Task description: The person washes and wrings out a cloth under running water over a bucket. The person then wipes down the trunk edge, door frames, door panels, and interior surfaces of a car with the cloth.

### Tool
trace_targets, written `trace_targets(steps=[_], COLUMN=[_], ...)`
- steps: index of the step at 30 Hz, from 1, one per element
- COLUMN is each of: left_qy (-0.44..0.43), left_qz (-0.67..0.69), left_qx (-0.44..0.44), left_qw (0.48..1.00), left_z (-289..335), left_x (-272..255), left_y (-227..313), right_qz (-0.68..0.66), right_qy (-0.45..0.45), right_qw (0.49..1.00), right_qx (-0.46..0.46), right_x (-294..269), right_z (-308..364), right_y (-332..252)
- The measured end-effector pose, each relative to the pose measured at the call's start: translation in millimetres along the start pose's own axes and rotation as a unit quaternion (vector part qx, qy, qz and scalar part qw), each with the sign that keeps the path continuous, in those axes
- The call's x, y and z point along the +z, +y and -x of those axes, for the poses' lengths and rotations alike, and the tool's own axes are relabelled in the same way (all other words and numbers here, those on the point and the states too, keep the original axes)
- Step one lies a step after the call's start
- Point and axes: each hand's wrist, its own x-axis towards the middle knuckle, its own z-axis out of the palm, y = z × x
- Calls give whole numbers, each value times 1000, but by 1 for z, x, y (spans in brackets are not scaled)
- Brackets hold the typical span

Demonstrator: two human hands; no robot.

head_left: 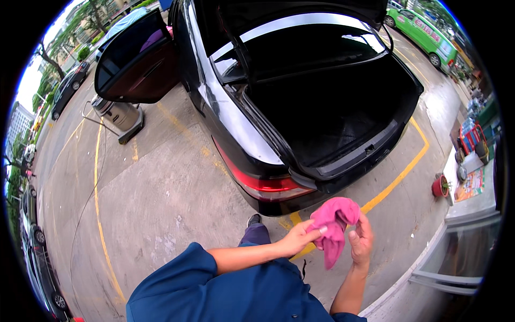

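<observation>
A crumpled pink cloth hangs in front of me, just behind the black car. My left hand is closed on its left side, thumb over the fabric. At the cloth's right edge is my right hand, half curled, with its fingertips against the fabric and partly hidden by it. The thumb of that hand stands apart from the fingers. Beyond the cloth are the car's red tail light and its raised trunk lid, with the dark trunk standing open.
A rear car door stands wide open on the left. Next to it is a wheeled drum vacuum, with a thin cable along the ground. On the right are a potted plant, a cluttered shelf and a glass case. A green van is parked farther off.
</observation>
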Motion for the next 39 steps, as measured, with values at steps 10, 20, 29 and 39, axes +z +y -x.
trace_targets(steps=[10, 20, 29, 39], left_qy=[28, 134, 128, 169], left_qz=[-73, -183, -141, -182], left_qx=[19, 89, -107, -195], left_qw=[997, 970, 976, 949], left_z=[-21, 29, 31, -38], left_x=[6, -61, -87, -56], left_y=[-1, 25, -7, -42], right_qz=[-442, -24, 213, 196], right_qy=[45, 11, 88, 123], right_qw=[870, 999, 971, 966], right_qx=[213, 32, 61, 117], right_x=[52, 77, 39, 1], right_z=[20, -105, -44, -59], right_y=[77, 76, 257, 300])
